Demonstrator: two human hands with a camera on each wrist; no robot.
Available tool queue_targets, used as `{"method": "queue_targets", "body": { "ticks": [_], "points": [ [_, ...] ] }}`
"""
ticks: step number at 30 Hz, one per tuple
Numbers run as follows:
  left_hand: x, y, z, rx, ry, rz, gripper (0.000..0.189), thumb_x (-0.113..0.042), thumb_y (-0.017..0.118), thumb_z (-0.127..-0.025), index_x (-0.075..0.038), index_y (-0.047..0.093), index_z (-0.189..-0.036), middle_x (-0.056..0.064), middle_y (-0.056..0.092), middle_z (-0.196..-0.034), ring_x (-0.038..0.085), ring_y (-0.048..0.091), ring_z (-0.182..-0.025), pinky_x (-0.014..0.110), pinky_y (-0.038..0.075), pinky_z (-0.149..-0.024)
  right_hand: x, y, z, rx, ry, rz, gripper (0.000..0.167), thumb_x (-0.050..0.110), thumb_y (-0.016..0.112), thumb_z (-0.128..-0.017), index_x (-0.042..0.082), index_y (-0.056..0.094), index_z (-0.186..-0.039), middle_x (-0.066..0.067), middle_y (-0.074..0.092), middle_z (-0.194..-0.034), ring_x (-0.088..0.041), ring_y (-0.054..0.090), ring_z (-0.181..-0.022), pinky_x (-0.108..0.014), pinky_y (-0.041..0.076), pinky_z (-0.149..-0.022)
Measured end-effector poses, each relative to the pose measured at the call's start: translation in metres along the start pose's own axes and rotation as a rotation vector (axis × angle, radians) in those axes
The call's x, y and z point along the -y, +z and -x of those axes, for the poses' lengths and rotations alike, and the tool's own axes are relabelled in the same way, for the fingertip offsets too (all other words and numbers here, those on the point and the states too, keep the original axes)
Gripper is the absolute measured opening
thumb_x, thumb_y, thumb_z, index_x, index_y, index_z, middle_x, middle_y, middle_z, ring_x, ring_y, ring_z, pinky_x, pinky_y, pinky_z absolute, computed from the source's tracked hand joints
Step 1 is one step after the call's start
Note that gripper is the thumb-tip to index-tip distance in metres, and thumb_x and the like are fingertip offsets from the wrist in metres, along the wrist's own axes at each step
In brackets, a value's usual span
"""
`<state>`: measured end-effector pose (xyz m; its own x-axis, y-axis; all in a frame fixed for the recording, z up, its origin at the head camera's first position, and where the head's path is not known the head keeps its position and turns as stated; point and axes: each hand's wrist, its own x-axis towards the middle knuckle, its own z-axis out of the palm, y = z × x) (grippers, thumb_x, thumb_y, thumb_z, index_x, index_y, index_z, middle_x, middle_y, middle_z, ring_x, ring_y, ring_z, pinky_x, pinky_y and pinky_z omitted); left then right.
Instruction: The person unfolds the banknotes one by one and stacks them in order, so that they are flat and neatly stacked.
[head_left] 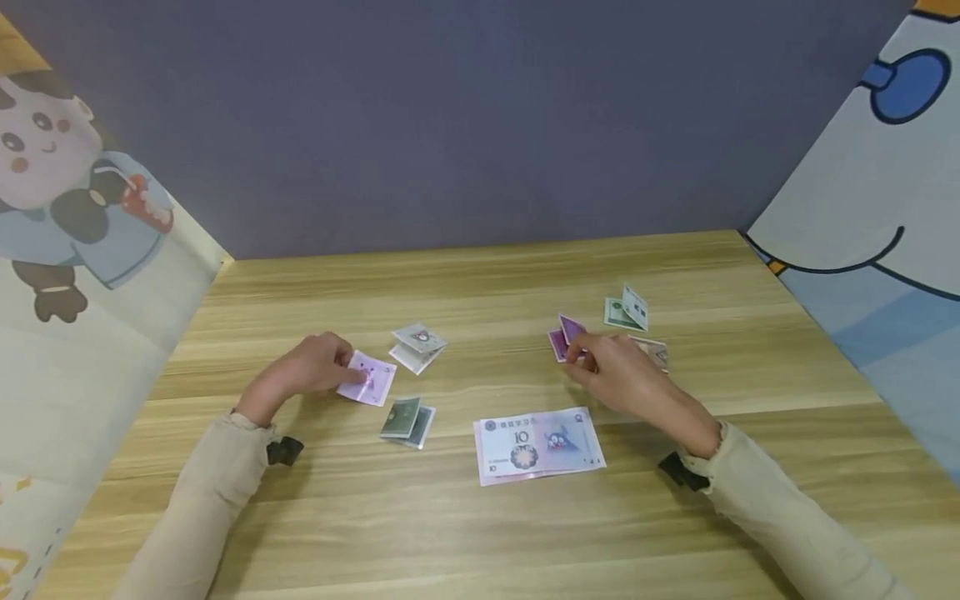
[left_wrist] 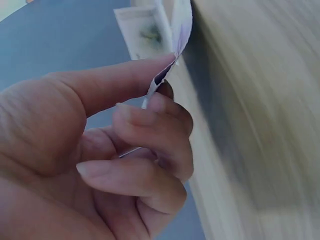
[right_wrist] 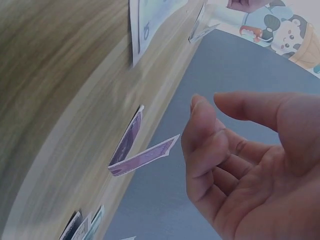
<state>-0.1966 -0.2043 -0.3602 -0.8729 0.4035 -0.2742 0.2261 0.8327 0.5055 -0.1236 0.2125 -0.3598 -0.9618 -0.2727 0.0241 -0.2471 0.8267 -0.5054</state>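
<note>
Near right fingers, a "10" banknote

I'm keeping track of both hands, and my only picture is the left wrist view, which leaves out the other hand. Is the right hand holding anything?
Observer: No. The right wrist view shows the right hand with nothing in its grasp.
Operator: What is beside its fingertips?
Observer: A folded purple note, partly open.
Operator: Is there an unfolded note lying flat anywhere?
Observer: Yes. The head view shows a flat note marked 10, nearer the wearer than the purple one.
</note>
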Motion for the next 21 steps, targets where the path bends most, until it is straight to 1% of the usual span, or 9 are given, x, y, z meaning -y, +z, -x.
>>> {"method": "queue_targets", "body": {
  "ticks": [3, 7, 10, 12, 14, 16, 21],
  "points": [
    [-0.006, -0.001, 0.002, -0.018, 0.011, 0.009, 0.041, -0.024, 0.076, -0.086, -0.013, 0.045, -0.062, -0.004, 0.044, -0.054, 0.011, 0.043, -0.052, 0.025, 0.034, -0.049, 0.0, 0.0, 0.0, 0.002, 0.007, 0.0, 0.012, 0.016, 0.068, -0.095, 0.004, 0.068, -0.099, -0.005, 0.067, -0.079, -0.011, 0.056, -0.056, -0.028, 0.046, -0.047],
    [-0.015, -0.002, 0.005, -0.018, 0.024, 0.019, 0.041, -0.025, 0.077, -0.087, -0.014, 0.046, -0.062, -0.005, 0.043, -0.055, 0.011, 0.042, -0.054, 0.024, 0.034, -0.051, 0.001, 0.001, 0.001, -0.001, 0.001, -0.01, 0.012, 0.015, 0.068, -0.094, 0.004, 0.067, -0.098, -0.005, 0.067, -0.078, -0.011, 0.055, -0.056, -0.027, 0.046, -0.047],
    [-0.026, -0.002, 0.01, -0.032, 0.056, 0.03, 0.04, -0.024, 0.076, -0.088, -0.013, 0.047, -0.064, -0.004, 0.043, -0.059, 0.012, 0.042, -0.057, 0.025, 0.034, -0.052, 0.004, 0.003, 0.002, -0.022, -0.029, -0.02, 0.01, 0.014, 0.069, -0.094, 0.005, 0.068, -0.096, -0.003, 0.065, -0.075, -0.01, 0.054, -0.055, -0.026, 0.044, -0.046],
    [-0.035, -0.004, 0.015, -0.063, 0.091, 0.037, 0.038, -0.023, 0.076, -0.088, -0.012, 0.047, -0.065, -0.002, 0.044, -0.062, 0.014, 0.042, -0.06, 0.025, 0.034, -0.053, 0.008, 0.006, 0.002, -0.042, -0.061, -0.042, 0.007, 0.013, 0.069, -0.094, 0.006, 0.068, -0.095, -0.001, 0.064, -0.074, -0.009, 0.054, -0.056, -0.025, 0.045, -0.047],
    [-0.044, -0.004, 0.02, -0.098, 0.126, 0.059, 0.037, -0.021, 0.076, -0.088, -0.011, 0.048, -0.066, -0.001, 0.046, -0.065, 0.015, 0.043, -0.062, 0.025, 0.034, -0.053, 0.013, 0.009, 0.003, -0.064, -0.095, -0.076, 0.006, 0.013, 0.068, -0.094, 0.008, 0.068, -0.095, 0.001, 0.065, -0.074, -0.008, 0.057, -0.06, -0.025, 0.047, -0.051],
    [-0.054, -0.004, 0.025, -0.131, 0.159, 0.094, 0.037, -0.019, 0.076, -0.088, -0.01, 0.047, -0.067, 0.001, 0.048, -0.066, 0.015, 0.045, -0.063, 0.025, 0.035, -0.052, 0.02, 0.012, 0.005, -0.081, -0.121, -0.127, 0.006, 0.015, 0.068, -0.095, 0.009, 0.068, -0.097, 0.003, 0.066, -0.078, -0.007, 0.06, -0.067, -0.025, 0.051, -0.057],
    [-0.081, 0.006, 0.035, -0.15, 0.246, 0.21, 0.039, -0.019, 0.077, -0.088, -0.011, 0.045, -0.067, -0.001, 0.05, -0.065, 0.012, 0.045, -0.06, 0.022, 0.034, -0.049, 0.036, 0.019, 0.011, -0.075, -0.141, -0.266, 0.013, 0.022, 0.067, -0.096, 0.012, 0.069, -0.104, 0.007, 0.068, -0.088, -0.008, 0.063, -0.08, -0.03, 0.055, -0.07]
  ]
}}
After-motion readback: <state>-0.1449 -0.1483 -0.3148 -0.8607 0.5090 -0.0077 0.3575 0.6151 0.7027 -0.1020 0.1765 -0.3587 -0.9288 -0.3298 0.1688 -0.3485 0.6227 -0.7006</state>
